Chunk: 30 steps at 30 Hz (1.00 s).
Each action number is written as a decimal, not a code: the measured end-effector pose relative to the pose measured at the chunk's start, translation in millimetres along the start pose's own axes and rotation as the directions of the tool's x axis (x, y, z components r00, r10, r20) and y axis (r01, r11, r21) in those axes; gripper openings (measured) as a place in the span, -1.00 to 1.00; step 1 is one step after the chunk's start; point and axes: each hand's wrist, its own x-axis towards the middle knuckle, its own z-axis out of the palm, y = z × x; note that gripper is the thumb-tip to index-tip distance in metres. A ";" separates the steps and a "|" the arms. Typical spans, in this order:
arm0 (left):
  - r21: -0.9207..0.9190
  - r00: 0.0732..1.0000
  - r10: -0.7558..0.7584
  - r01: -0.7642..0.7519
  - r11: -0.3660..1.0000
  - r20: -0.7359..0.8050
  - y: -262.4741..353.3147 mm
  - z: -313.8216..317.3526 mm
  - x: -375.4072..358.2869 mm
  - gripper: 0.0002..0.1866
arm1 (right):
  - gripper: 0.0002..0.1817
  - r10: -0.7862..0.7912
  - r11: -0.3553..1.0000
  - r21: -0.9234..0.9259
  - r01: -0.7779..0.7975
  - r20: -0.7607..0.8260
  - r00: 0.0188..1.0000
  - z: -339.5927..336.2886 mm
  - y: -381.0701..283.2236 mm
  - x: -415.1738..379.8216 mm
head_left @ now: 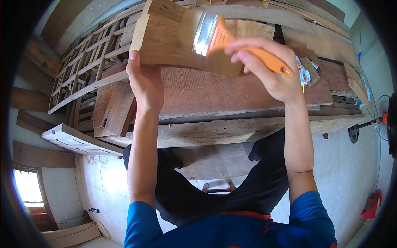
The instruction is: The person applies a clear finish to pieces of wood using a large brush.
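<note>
My right hand [264, 62] is closed around the orange handle of a wide paintbrush [219, 36] with a shiny metal band. The brush's bristles are blurred and lie over the face of a wooden board [171, 45]. That board is tilted up above the stacked planks, its left end gripped by my left hand [142, 82] with the thumb on the near edge. The fingers of my left hand are mostly hidden behind the wood.
Beneath the board lies a stack of wide planks [231, 89]. A wooden lattice frame [89, 62] leans at the left, near a short wood block [115, 109]. Scraps and a crumpled plastic packet [304, 74] sit to the right. A fan [382, 118] stands at the far right.
</note>
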 end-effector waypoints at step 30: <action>-0.057 0.994 -0.008 0.001 0.998 -0.113 -1.6 -8.3 11.6 -0.40 | -0.78 0.322 0.941 0.062 -0.333 0.146 0.935 -13.8 43.4 -8.1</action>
